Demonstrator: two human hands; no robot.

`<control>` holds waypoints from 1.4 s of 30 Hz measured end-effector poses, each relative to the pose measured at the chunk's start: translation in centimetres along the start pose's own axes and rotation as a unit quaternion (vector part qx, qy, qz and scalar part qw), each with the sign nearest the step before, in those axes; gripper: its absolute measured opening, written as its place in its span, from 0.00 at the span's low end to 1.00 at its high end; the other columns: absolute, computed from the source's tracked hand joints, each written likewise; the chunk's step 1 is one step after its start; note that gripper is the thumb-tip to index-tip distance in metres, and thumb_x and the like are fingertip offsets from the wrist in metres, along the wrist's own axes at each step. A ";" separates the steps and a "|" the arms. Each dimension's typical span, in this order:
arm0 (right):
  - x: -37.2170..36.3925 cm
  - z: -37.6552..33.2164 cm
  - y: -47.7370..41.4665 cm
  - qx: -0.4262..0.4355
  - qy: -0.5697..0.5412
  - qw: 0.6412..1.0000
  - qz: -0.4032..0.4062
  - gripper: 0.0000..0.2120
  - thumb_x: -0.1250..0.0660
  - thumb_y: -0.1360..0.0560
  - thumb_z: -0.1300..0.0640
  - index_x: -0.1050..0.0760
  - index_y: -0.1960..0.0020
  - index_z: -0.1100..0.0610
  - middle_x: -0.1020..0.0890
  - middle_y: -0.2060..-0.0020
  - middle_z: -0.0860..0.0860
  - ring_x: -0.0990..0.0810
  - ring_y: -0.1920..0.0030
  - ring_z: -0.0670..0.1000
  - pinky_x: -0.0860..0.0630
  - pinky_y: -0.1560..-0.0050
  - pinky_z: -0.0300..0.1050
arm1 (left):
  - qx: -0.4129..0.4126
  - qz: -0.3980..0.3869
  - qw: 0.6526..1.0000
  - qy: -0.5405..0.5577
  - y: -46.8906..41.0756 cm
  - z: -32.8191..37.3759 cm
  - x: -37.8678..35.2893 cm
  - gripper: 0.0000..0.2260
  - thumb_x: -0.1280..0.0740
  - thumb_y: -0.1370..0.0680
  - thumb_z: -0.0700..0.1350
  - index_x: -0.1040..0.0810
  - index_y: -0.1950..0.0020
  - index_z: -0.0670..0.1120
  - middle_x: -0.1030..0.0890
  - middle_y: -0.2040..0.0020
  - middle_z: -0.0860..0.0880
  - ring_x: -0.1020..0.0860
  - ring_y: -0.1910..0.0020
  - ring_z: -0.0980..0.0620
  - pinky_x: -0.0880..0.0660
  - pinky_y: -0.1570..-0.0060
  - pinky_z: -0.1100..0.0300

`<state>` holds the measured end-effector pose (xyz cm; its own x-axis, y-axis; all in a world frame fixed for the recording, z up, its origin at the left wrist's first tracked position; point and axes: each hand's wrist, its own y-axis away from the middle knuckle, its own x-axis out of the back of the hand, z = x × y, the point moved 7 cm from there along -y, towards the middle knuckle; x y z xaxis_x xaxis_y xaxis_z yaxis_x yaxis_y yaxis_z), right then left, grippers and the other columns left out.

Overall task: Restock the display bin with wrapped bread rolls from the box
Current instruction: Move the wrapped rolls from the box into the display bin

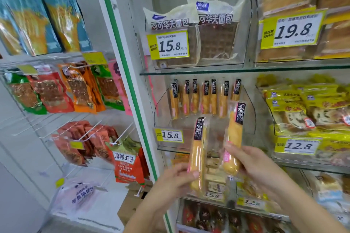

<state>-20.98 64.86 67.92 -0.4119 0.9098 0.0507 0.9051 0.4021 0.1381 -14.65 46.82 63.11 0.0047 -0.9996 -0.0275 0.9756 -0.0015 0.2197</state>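
My left hand (175, 177) grips the lower end of a long wrapped bread roll (198, 149), held upright in front of the shelf. Beside it, my right hand (248, 161) holds a second wrapped roll (234, 132) upright by its lower half. Both rolls have clear wrappers with a black label at the top. Just behind them is the clear display bin (250, 119) with a 15.8 price tag (169, 135). Several identical rolls (204, 98) stand in a row at the back of the bin. A brown cardboard box (130, 202) shows low down, left of my left forearm.
A glass shelf (244, 70) above carries waffle bread packs (216, 32) and toast bags. Yellow bread packs (306, 108) fill the bin to the right. Snack bags hang on wire pegs (79, 134) at the left, past a white and green post (128, 81).
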 end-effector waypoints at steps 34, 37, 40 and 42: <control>1.5 -4.5 -28.2 0.076 0.350 0.927 0.108 0.17 0.28 0.29 0.48 0.22 0.49 0.61 0.18 0.52 0.56 0.19 0.53 0.54 0.33 0.70 0.38 | 0.063 0.289 0.928 -0.228 -24.7 9.1 7.7 0.22 0.31 0.26 0.39 0.30 0.33 0.38 0.25 0.36 0.41 0.25 0.37 0.43 0.28 0.37 0.52; 1.0 -4.1 -29.3 0.074 0.383 0.914 0.108 0.15 0.28 0.28 0.48 0.23 0.52 0.59 0.22 0.60 0.51 0.23 0.60 0.51 0.32 0.68 0.40 | 0.044 0.299 0.912 -0.277 -25.4 9.9 8.0 0.20 0.28 0.28 0.46 0.26 0.38 0.42 0.21 0.42 0.45 0.22 0.43 0.47 0.26 0.48 0.62; 0.3 -3.5 -30.2 0.065 0.402 0.908 0.097 0.12 0.29 0.28 0.48 0.24 0.58 0.57 0.23 0.65 0.50 0.28 0.69 0.45 0.34 0.71 0.39 | 0.034 0.311 0.901 -0.300 -26.0 10.3 8.3 0.14 0.28 0.28 0.45 0.23 0.44 0.43 0.19 0.49 0.45 0.21 0.47 0.46 0.26 0.54 0.60; -0.4 -3.1 -30.8 0.060 0.410 0.906 0.085 0.15 0.30 0.26 0.49 0.28 0.65 0.57 0.25 0.69 0.50 0.28 0.69 0.46 0.31 0.67 0.40 | 0.030 0.314 0.895 -0.315 -26.5 10.5 8.8 0.15 0.29 0.28 0.42 0.23 0.43 0.40 0.20 0.47 0.42 0.22 0.43 0.43 0.25 0.48 0.56</control>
<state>-49.02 51.79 66.73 -0.1607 0.5978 0.7854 0.9476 0.3162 -0.0468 -42.78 37.81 67.31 0.4041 -0.6212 0.6715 0.8107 0.5832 0.0516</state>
